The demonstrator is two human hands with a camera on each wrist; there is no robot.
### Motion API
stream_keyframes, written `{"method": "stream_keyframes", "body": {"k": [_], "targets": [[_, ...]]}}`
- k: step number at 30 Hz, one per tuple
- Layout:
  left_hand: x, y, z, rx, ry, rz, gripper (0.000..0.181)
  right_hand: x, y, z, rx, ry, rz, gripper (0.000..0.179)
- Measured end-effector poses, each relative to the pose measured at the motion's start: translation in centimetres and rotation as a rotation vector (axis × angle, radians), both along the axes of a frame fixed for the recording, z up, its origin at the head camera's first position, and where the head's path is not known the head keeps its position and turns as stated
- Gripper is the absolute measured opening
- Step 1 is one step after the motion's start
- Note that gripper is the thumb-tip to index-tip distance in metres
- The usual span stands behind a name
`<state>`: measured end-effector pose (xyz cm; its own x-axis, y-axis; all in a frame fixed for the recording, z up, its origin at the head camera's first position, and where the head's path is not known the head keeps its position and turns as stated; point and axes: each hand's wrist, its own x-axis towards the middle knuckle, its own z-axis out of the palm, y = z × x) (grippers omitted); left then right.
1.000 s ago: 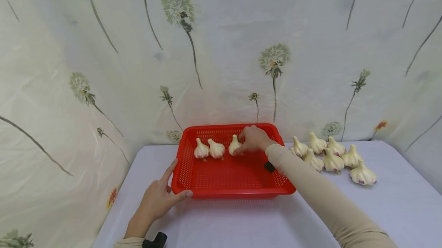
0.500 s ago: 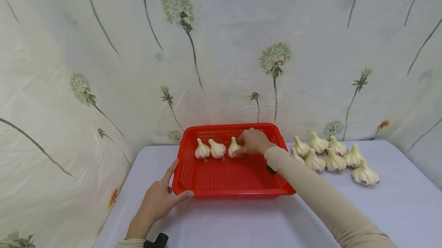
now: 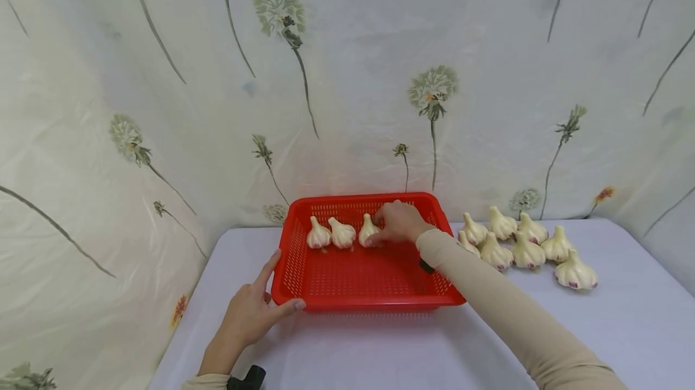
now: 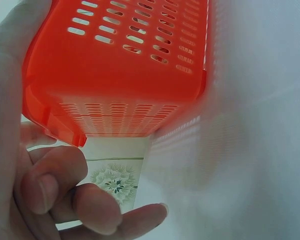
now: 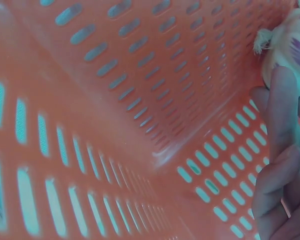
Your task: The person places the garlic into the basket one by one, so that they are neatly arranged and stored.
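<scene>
A red plastic basket (image 3: 358, 304) stands on the table. At its near left corner my left hand (image 3: 247, 314) rests, thumb along the front rim and index finger against the left rim. The left wrist view shows its other fingers (image 4: 97, 207) hanging loosely below the rim. Inside the basket, my right hand (image 3: 400, 222) pinches a garlic bulb (image 3: 368, 230) near the back wall; in the right wrist view its fingers (image 5: 282, 115) lie against that bulb (image 5: 294, 50). Left of it sit two more garlic bulbs, one in the middle (image 3: 342, 233) and one leftmost (image 3: 318, 233).
Several garlic bulbs (image 3: 526, 251) lie grouped on the white-covered table (image 3: 624, 311) to the right of the basket, partly behind the right forearm. A curtain (image 3: 353, 88) printed with dandelions hangs behind and at the left.
The view has shifted slightly. My right hand stays on the third garlic bulb, which sits about where it was; my left hand keeps its place at the basket corner.
</scene>
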<state>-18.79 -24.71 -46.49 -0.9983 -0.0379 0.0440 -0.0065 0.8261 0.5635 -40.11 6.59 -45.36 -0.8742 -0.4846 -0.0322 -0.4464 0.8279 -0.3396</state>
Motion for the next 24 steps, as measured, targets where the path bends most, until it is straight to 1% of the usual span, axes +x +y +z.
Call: {"method": "stream_keyframes", "body": {"k": [6, 16, 19, 24], "targets": [[-0.03, 0.02, 0.23, -0.010, -0.006, -0.003, 0.104, -0.11, 0.00, -0.03, -0.006, 0.023, -0.004, 0.040], [-0.16, -0.02, 0.02, -0.023, 0.014, 0.014, 0.105, -0.19, -0.16, -0.06, -0.008, 0.014, -0.011, 0.042], [-0.22, -0.01, -0.07, -0.022, 0.003, 0.018, 0.106, -0.22, -0.17, -0.22, 0.002, 0.019, -0.010, 0.044], [-0.11, 0.19, 0.07, -0.016, -0.024, 0.026, 0.105, -0.24, -0.09, -0.46, 0.008, 0.021, -0.014, 0.046]]}}
